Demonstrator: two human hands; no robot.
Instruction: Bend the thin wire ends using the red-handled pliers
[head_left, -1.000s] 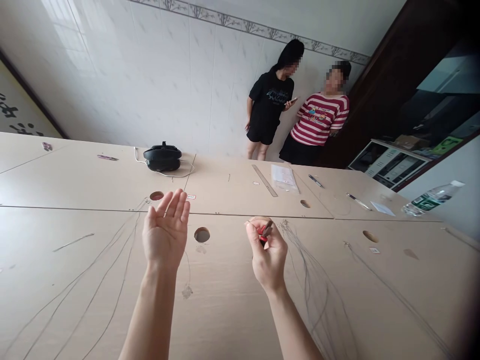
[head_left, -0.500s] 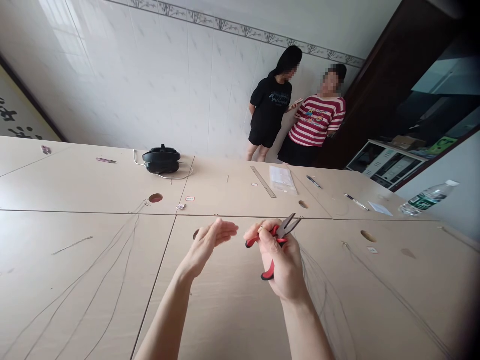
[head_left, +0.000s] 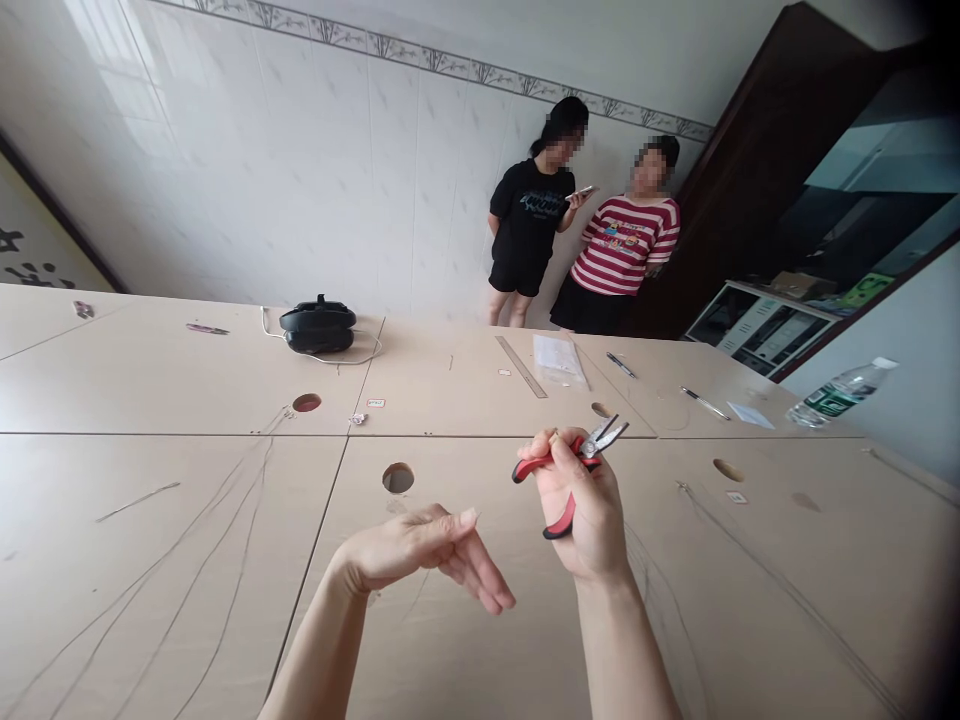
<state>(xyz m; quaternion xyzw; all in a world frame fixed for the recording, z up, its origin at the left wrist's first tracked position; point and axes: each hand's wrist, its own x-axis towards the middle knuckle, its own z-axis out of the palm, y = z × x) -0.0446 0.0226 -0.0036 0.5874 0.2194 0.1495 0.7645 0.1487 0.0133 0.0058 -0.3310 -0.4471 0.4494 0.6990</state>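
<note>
My right hand [head_left: 592, 510] grips a pair of pliers [head_left: 559, 462] with red and black handles, held above the table. The pliers' metal jaws are spread and point up and to the right; one handle sticks out left past my fingers and the other hangs below my palm. My left hand [head_left: 424, 555] hovers lower and to the left, empty, fingers stretched out and bent down toward the right. Thin wires [head_left: 217, 545] fan out over the table [head_left: 465, 670] at the left, and more wires [head_left: 780, 580] lie at the right.
At the back sit a black device [head_left: 319, 328] with a white cable, a ruler [head_left: 520, 366], a plastic bag [head_left: 559, 360] and pens [head_left: 705, 403]. A water bottle [head_left: 844, 393] stands at right. Round holes [head_left: 397, 478] pierce the tabletop. Two people [head_left: 532, 220] stand by the wall.
My left hand has come down and turned so its fingers point downward right. My right hand, with the pliers, has shifted slightly to the right. The camera view has moved a little.
</note>
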